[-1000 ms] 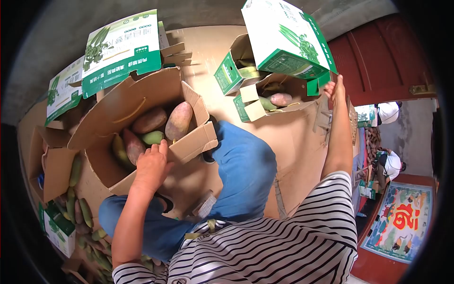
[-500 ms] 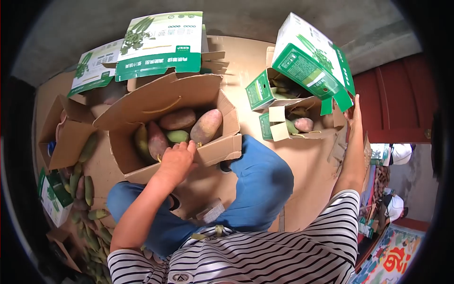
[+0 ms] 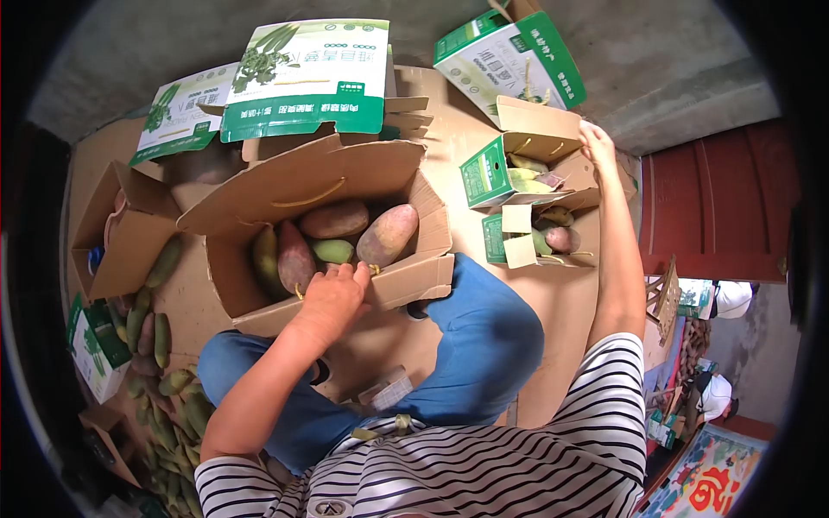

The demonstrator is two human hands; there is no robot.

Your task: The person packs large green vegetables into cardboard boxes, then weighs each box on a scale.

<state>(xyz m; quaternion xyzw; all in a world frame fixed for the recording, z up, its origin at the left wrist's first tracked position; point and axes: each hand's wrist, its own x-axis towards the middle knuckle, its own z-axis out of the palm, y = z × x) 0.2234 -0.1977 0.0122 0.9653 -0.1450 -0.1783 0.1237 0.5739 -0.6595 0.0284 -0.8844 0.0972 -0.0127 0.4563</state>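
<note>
My left hand is closed over the near wall of a big open carton, beside its yellow cord. Inside lie several radishes: a pinkish one at right, a reddish-brown one behind, a small green one in the middle, and others at left. My right arm reaches far to the right. There my right hand has its fingers at the edge of a raised brown flap on a smaller carton; the fingertips are partly hidden. Pale green and pinkish radishes show in that carton.
Another open carton with radishes stands in front of it. A green-and-white box leans by the wall. Printed cartons stand at the back left; loose radishes cover the left floor. A person in a white cap is at far right.
The green-and-white box has gone from above the right cartons back to the wall, uncovering the radishes. My right hand has moved left and up to the flap. The left hand stays at the big carton.
</note>
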